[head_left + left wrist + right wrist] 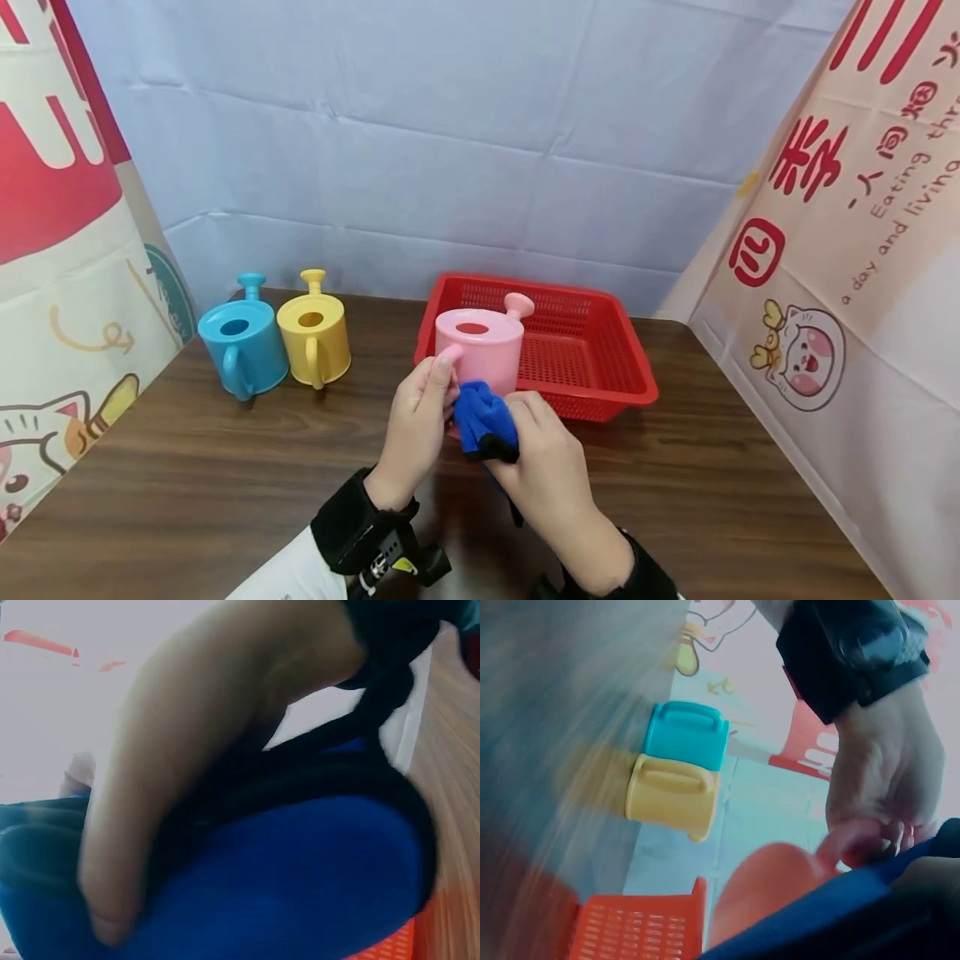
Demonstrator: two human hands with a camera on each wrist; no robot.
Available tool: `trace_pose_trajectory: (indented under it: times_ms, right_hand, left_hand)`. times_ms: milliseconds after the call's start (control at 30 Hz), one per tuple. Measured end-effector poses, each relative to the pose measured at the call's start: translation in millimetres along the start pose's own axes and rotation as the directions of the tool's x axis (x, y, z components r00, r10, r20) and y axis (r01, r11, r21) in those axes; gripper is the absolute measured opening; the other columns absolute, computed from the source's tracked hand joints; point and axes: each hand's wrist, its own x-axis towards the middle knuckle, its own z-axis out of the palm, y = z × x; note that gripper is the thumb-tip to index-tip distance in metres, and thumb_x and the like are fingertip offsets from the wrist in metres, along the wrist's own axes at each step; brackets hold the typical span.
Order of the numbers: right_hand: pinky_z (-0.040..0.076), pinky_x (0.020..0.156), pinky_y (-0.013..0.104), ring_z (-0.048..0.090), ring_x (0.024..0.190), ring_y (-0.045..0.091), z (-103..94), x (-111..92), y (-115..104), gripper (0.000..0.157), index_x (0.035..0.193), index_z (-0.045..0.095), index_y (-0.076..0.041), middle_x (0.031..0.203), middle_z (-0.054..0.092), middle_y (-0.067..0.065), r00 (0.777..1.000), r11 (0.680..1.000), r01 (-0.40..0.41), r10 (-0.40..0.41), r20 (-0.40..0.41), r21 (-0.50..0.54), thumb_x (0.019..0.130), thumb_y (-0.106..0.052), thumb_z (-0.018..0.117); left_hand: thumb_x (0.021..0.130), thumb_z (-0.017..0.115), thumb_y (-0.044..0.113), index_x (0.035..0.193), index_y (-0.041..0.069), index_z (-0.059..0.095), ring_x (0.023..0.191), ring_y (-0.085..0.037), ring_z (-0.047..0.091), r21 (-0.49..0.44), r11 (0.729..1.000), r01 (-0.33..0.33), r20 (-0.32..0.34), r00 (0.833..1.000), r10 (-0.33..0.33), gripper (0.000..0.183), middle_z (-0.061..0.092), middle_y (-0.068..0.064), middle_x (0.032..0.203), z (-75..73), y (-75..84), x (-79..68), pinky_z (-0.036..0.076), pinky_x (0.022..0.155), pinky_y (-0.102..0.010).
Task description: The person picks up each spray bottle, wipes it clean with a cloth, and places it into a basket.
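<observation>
My left hand grips the handle of a pink toy watering can, which is upright and lifted in front of a red basket. My right hand holds a blue cloth with black edging against the can's lower side. In the left wrist view, the thumb lies over the blue cloth, filling much of the picture. The right wrist view has the left hand with its fingers around the pink handle. The can's base is hidden by the cloth and the hands.
A blue watering can and a yellow one stand side by side on the left of the wooden table. The red plastic basket sits behind the pink can. Cloth walls enclose the back and sides.
</observation>
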Motion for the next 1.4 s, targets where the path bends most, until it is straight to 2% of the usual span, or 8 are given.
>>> trace_pose_trajectory:
  times_ms: [133, 267, 433, 600, 767, 933, 1133, 1400]
  right_hand:
    - [0.053, 0.073, 0.033, 0.060, 0.086, 0.013, 5.3, -5, -1, 0.053, 0.099, 0.060, -0.010, 0.097, 0.059, 0.001, 0.999, 1.000, 0.009, -0.009, 0.039, 0.001, 0.056, -0.017, 0.091]
    - [0.052, 0.076, 0.035, 0.062, 0.088, 0.013, 7.4, -3, 2, 0.058, 0.105, 0.059, -0.010, 0.100, 0.060, 0.002, 1.000, 0.999, 0.003, -0.004, 0.014, 0.041, 0.057, -0.018, 0.090]
    - [0.053, 0.075, 0.035, 0.062, 0.087, 0.014, 3.0, 4, 6, 0.055, 0.105, 0.062, -0.010, 0.100, 0.059, 0.002, 1.000, 0.996, 0.005, -0.004, -0.007, 0.086, 0.058, -0.015, 0.089]
    - [0.051, 0.079, 0.039, 0.061, 0.092, 0.018, -9.5, 14, 7, 0.051, 0.106, 0.065, -0.008, 0.103, 0.059, 0.005, 0.996, 0.992, 0.004, 0.008, -0.091, 0.130, 0.060, -0.009, 0.088]
    - [0.050, 0.081, 0.042, 0.060, 0.094, 0.021, -19.4, 25, 5, 0.048, 0.108, 0.066, -0.006, 0.104, 0.059, 0.007, 0.987, 0.988, 0.013, 0.012, -0.161, 0.152, 0.063, -0.007, 0.085]
    - [0.051, 0.080, 0.041, 0.061, 0.091, 0.020, -15.2, 21, 4, 0.050, 0.108, 0.066, -0.007, 0.102, 0.058, 0.007, 0.991, 0.990, 0.028, -0.009, -0.132, 0.140, 0.063, -0.006, 0.085]
    - [0.051, 0.079, 0.039, 0.061, 0.088, 0.017, -4.7, 6, 5, 0.050, 0.107, 0.066, -0.008, 0.100, 0.058, 0.005, 0.997, 0.991, 0.029, -0.020, -0.073, 0.131, 0.061, -0.006, 0.087]
    - [0.051, 0.077, 0.034, 0.059, 0.088, 0.014, 5.2, -7, 6, 0.048, 0.100, 0.066, -0.011, 0.098, 0.059, 0.000, 0.996, 0.992, 0.094, -0.094, 0.005, 0.083, 0.057, -0.009, 0.088]
  left_hand:
    - [0.101, 0.040, 0.025, 0.081, 0.000, 0.046, 0.054, -0.015, 0.035, -0.032, 0.999, 0.024, -0.025, 0.999, -0.024, 0.032, 0.035, -0.010, 0.063, -2.5, 0.9, -1.5, 0.031, 0.051, -0.023]
    - [0.101, 0.039, 0.024, 0.083, 0.000, 0.045, 0.054, -0.016, 0.034, -0.044, 0.999, 0.000, -0.029, 1.000, -0.001, 0.031, 0.034, -0.010, 0.064, -3.0, 3.1, -1.9, 0.031, 0.052, -0.022]
    - [0.101, 0.039, 0.021, 0.082, 0.000, 0.045, 0.053, -0.019, 0.033, -0.034, 0.998, -0.047, -0.024, 0.999, 0.046, 0.029, 0.033, -0.010, 0.063, -0.7, 7.0, -3.0, 0.030, 0.051, -0.023]
    - [0.101, 0.039, 0.018, 0.080, 0.002, 0.045, 0.053, -0.019, 0.036, -0.002, 0.996, -0.087, 0.021, 0.996, 0.087, 0.028, 0.035, -0.009, 0.062, 4.0, 3.8, -10.3, 0.032, 0.050, -0.024]
    - [0.101, 0.039, 0.016, 0.077, 0.002, 0.043, 0.051, -0.021, 0.036, -0.006, 0.996, -0.087, 0.075, 0.993, 0.087, 0.028, 0.036, -0.011, 0.060, 9.8, -0.6, -17.8, 0.033, 0.049, -0.024]
    - [0.101, 0.040, 0.014, 0.077, 0.002, 0.043, 0.051, -0.021, 0.038, -0.006, 0.996, -0.095, 0.062, 0.994, 0.095, 0.027, 0.038, -0.011, 0.060, 7.6, 0.1, -16.5, 0.035, 0.050, -0.025]
    - [0.101, 0.039, 0.022, 0.080, 0.001, 0.045, 0.052, -0.019, 0.036, -0.050, 0.998, -0.026, 0.012, 1.000, 0.026, 0.031, 0.034, -0.010, 0.061, 3.4, 6.3, -9.5, 0.031, 0.049, -0.024]
    - [0.101, 0.039, 0.025, 0.079, 0.000, 0.042, 0.050, -0.023, 0.035, -0.097, 0.995, -0.017, -0.024, 1.000, 0.015, 0.033, 0.032, -0.011, 0.059, -2.7, 10.4, -2.5, 0.029, 0.046, -0.026]
